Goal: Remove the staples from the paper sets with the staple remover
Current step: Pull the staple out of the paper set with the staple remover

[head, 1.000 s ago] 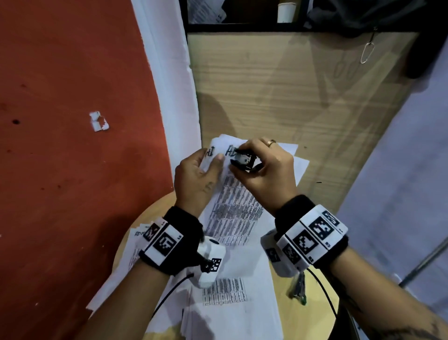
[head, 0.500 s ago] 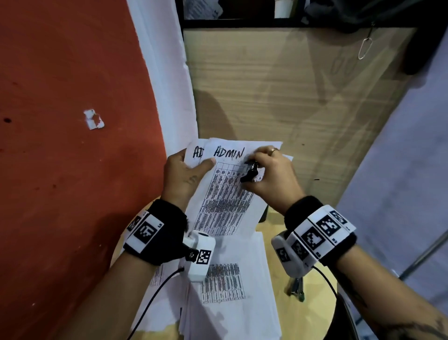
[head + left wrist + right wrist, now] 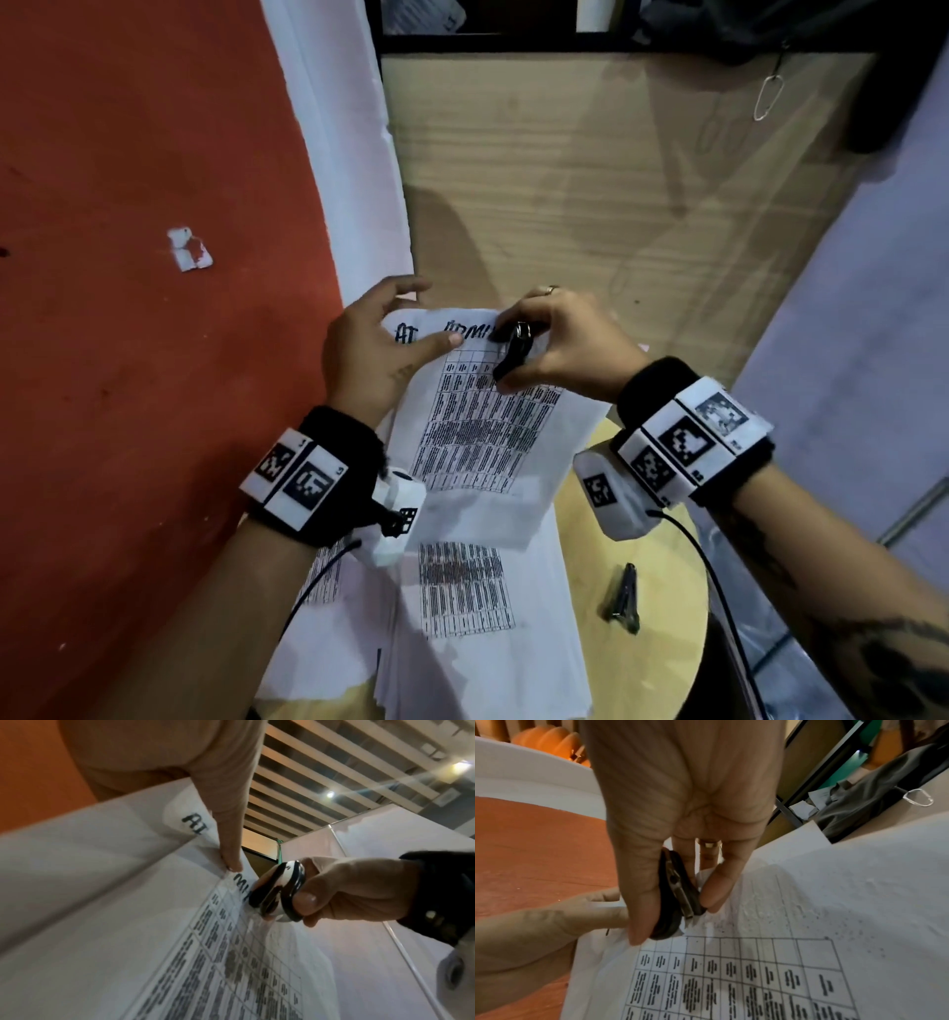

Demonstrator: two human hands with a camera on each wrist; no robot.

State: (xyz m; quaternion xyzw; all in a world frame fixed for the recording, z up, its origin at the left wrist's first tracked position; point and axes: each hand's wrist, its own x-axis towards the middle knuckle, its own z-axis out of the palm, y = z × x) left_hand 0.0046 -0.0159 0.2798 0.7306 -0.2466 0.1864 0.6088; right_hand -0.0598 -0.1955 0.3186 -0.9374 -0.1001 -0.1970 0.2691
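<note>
**Remover biting at the top of the sheet, paper is the floppy part**

Right hand [image 3: 560,342] has the remover [image 3: 512,349] pinched between thumb and fingers. From the right wrist view the thumb is down one side and a fingertip on the other, so it looks squeezed or close to it. The tool's nose is on the top edge of the held-up paper set [image 3: 482,431], right by the handwritten heading. I can't actually see a staple in any view, too small or hidden under the tool.

Left hand [image 3: 375,354] pinches the same set near its top left corner, thumb on the front just left of the remover, other fingers behind the sheet. The set is lifted off the table and sags in the middle.

My take on handling: the remover is small, hard and a bit slick, so gripping it on its two flat sides like this is right. The paper is light, limp and tears easily, so hold it close to the staple, not far down the page, or the corner will rip when the tool pulls.

Below, a stack [image 3: 482,642] lies on the round table [image 3: 662,616], hanging over its near edge. A dark tool [image 3: 624,598] sits near the table's right edge, well apart from the hands; can't tell what it is.
</note>
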